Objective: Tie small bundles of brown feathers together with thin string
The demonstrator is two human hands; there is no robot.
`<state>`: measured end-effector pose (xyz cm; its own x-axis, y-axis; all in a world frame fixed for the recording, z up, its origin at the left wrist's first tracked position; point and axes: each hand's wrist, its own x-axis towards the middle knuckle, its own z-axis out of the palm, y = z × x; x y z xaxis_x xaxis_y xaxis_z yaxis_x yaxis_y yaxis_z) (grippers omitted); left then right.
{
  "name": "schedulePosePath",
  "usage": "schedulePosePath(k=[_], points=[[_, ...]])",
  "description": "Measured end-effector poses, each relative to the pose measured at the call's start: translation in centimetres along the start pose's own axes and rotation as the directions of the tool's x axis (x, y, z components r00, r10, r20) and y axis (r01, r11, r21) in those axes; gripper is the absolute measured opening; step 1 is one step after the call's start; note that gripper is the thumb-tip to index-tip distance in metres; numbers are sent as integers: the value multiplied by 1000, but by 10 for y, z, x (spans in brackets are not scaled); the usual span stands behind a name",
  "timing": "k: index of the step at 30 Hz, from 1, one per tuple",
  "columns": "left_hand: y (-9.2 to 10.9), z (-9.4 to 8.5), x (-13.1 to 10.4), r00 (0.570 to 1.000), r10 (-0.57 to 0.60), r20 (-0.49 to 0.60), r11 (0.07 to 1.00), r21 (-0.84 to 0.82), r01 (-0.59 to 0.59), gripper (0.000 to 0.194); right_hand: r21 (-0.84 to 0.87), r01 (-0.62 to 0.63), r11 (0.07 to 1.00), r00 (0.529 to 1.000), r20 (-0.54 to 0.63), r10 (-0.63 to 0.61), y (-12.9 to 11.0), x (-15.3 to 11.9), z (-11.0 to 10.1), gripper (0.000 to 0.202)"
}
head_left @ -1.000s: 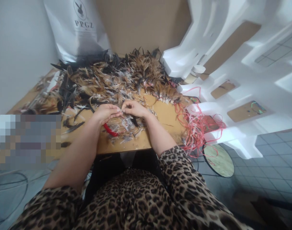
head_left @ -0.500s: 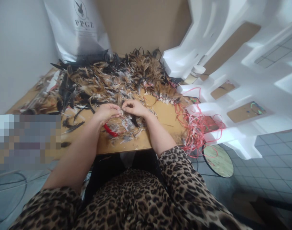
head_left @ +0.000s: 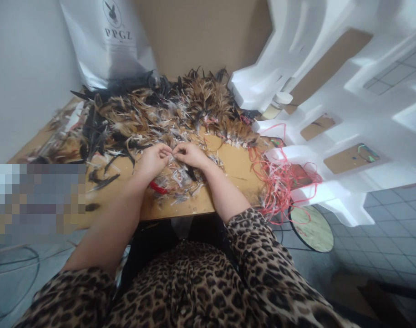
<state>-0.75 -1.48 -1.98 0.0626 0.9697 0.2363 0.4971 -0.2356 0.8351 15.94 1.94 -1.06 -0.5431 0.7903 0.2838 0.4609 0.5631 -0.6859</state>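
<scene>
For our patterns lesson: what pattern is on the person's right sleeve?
The right sleeve has a leopard print, clearest in the head view.

A person in leopard-print sleeves (head_left: 252, 234) works at a wooden table (head_left: 237, 171) that bears a broad pile of brown and black feathers (head_left: 136, 109). Just in front of the feather pile, the left hand (head_left: 155, 159) and right hand (head_left: 190, 154) meet at the fingertips; anything between them is too small to make out. Nearer the person than the pile lie pale feather scraps (head_left: 181, 177) and a curved red piece (head_left: 159, 187). Behind the pile, toward its left, stands a silver bag (head_left: 117, 54) lettered PPGZ. Right of the pile are tangled pink strings (head_left: 279, 187), white foam (head_left: 312, 157) and a white-capped bottle (head_left: 283, 99).
</scene>
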Motion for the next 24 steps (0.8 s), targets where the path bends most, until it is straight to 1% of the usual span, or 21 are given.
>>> schedulePosePath(k=[5,8,12,18,21,24], points=[[8,-2,-4,994,93,-62,984,160,-82,19,-8,1,1000,1000,-7,-1,0,1,3,17],[9,-1,-5,991,113,-68,972,215,-97,19,-5,2,1000,1000,-7,-2,1,2,5,17],[7,0,-5,990,123,-67,970,220,-105,19,11,-10,1000,1000,0,10,3,3,7,19],[4,0,-3,993,99,-69,962,263,-78,18,15,-11,1000,1000,21,11,6,3,8,17],[3,0,-3,989,126,-72,947,306,-98,17,-16,-9,1000,1000,10,9,5,3,8,17],[1,0,-3,982,173,-81,927,349,-134,17,-69,-2,998,1000,-30,0,3,2,9,16]])
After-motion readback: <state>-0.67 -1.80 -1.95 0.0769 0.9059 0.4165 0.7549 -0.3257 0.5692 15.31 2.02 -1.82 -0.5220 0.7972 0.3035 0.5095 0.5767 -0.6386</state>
